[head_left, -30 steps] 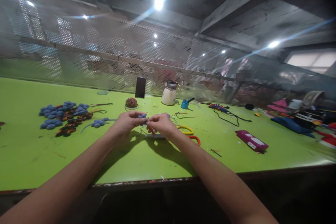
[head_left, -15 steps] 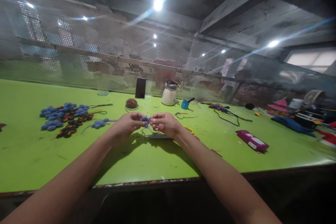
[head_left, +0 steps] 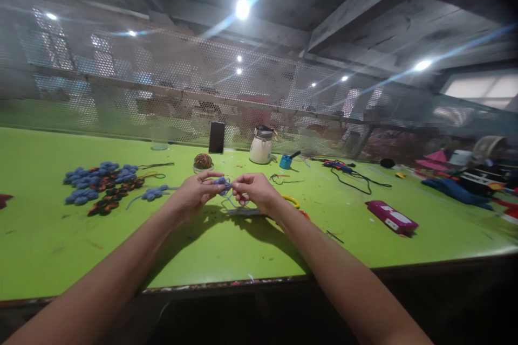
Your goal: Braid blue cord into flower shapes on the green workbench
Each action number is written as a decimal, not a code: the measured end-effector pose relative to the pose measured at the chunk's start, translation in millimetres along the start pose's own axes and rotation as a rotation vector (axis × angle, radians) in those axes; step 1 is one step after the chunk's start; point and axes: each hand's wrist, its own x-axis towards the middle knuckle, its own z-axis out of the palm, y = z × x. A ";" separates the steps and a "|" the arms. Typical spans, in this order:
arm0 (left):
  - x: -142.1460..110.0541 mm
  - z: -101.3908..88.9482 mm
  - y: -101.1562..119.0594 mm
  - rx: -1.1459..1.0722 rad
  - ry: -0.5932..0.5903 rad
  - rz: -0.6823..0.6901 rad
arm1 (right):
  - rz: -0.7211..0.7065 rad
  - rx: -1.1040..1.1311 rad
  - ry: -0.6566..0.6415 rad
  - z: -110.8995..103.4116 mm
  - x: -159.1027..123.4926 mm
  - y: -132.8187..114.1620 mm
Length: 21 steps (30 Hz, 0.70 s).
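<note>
My left hand (head_left: 196, 192) is closed in a pinch on a small blue crocheted flower (head_left: 221, 184), raised above the green table. At the flower's right edge, the thumb and forefinger of my right hand (head_left: 257, 192) are pinched together on what looks like its blue yarn (head_left: 231, 186); the fingers cover most of it. A pale loop of yarn hangs below the two hands. Scissors (head_left: 246, 212) with yellow and orange handles lie beneath my right hand, partly hidden by the wrist. Left of my left hand lies another blue flower (head_left: 152, 193) with loose yarn tails.
A pile of blue flowers (head_left: 82, 195) and dark orange-black pieces (head_left: 104, 206) lies at left. Behind my hands stand a yarn ball (head_left: 203, 161), a dark upright phone-like slab (head_left: 217, 137), a white jug (head_left: 261, 148) and a blue pot (head_left: 285, 161). A purple box (head_left: 392, 218) and a corded tool (head_left: 339, 166) lie right.
My right hand has shifted slightly right, away from my left, and the flower shows more between the fingers. My right forearm now covers more of the scissors' handles.
</note>
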 end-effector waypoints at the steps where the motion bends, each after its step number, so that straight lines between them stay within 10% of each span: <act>1: 1.2 -0.8 -0.9 0.000 0.010 0.015 | -0.026 -0.010 0.012 -0.6 -1.0 -1.9; 21: -6.0 2.7 9.1 -0.138 0.001 -0.078 | -0.190 0.040 -0.216 -5.2 0.0 5.0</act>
